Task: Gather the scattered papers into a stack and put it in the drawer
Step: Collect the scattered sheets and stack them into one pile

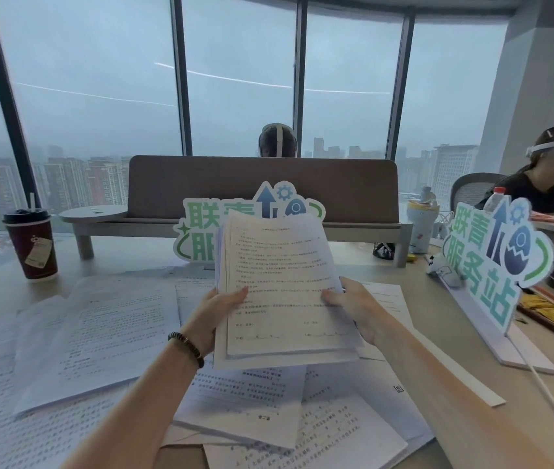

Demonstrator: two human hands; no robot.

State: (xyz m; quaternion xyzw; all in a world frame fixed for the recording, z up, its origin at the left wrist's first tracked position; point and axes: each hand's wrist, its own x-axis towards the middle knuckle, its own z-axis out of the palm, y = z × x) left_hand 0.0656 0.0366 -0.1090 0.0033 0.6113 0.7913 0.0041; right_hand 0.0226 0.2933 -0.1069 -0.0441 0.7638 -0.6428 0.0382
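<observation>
So the person's got a bundle of papers (282,292) lifted off the desk (414,299), held upright-ish and tilted toward them, roughly over the middle of it. Left hand (213,314) grips the left edge with the thumb curled over the front sheet, right hand (353,304) does the same on the right edge, thumb pressed on the page. The other fingers are behind the paper, so I can't tell how they sit. The bundle isn't squared up: sheet edges are fanned out at the left and bottom. Plenty of loose sheets (99,340) are still spread over the near half of the desk, overlapping each other right up to the near edge. Honestly the risk I see is an inner sheet slipping out the bottom, since only the side edges are pinched. Also that coffee cup (30,243) near the far left corner sits just beside the spread, so sweeping papers could knock it. No drawer in view.
</observation>
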